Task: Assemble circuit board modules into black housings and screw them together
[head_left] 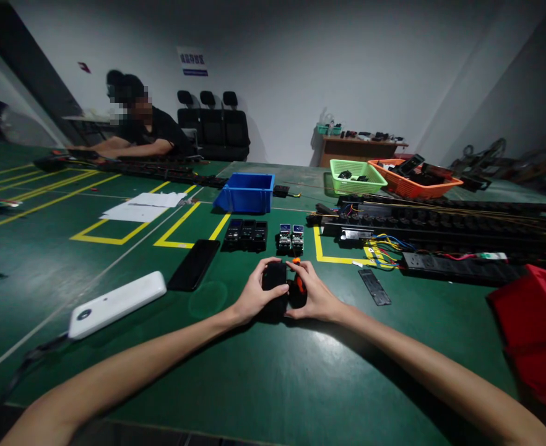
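Note:
Near the middle of the green table, my left hand (256,293) is closed round a black box-like part (274,277), its thumb across the near face. Just to its right, my right hand (317,293) curls round a black and orange object (299,286), whose exact shape its fingers partly hide. The two held objects are side by side; whether they touch is hard to tell. Beyond my hands stand two small circuit-board modules (291,238), with several black modules (246,235) in a row to their left.
A phone (194,265) and a white device (117,303) lie at left. Behind are a blue bin (245,193), green basket (357,177) and orange basket (412,186). A red bin (535,334), black cover (374,287) and wired rails occupy the right. A person sits back left.

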The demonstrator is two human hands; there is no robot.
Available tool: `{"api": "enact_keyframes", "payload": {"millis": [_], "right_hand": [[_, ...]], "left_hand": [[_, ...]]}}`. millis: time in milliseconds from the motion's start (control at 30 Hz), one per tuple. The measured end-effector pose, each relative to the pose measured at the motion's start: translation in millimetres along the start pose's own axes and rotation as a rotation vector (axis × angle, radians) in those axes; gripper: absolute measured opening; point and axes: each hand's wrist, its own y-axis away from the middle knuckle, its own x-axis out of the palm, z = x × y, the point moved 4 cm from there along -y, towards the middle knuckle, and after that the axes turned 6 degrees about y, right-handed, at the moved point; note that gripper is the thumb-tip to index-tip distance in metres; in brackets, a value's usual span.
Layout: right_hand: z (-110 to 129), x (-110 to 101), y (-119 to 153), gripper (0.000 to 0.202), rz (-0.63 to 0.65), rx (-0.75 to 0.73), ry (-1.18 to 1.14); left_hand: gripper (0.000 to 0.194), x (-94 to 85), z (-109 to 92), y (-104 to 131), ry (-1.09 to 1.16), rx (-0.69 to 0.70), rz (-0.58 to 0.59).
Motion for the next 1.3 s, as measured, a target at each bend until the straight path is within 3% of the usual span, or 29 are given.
{"api": "enact_keyframes", "payload": {"millis": [400, 467, 567, 800, 1067, 1300], "right_hand": [[-7, 5, 2, 0.106, -0.061, -0.006, -0.043], [-6, 1, 3, 0.088, -0.096, -0.007, -0.096], [-8, -6, 4, 0.040, -0.111, 0.075, -0.238], [-23, -18, 18, 0.037, -0.085, 0.257, -0.660], [-41, -38, 24, 0.026, -0.088, 0.349, -0.478], [-46, -36, 25, 0.025, -0.074, 0.383, -0.410]], "left_hand": [[0.060, 1.0, 4, 1, 0.127, -0.091, 0.005], [0.061, -0.3, 4, 0, 0.152, -0.105, -0.003], [0.063, -5.6, 2, -4, 0.153, -0.072, -0.014], [0.071, -18.8, 5, -14, 0.061, 0.019, -0.008], [0.068, -20.3, 7, -15, -0.005, 0.078, 0.009], [0.068, -20.4, 8, -15, 0.018, 0.071, 0.019]]}}
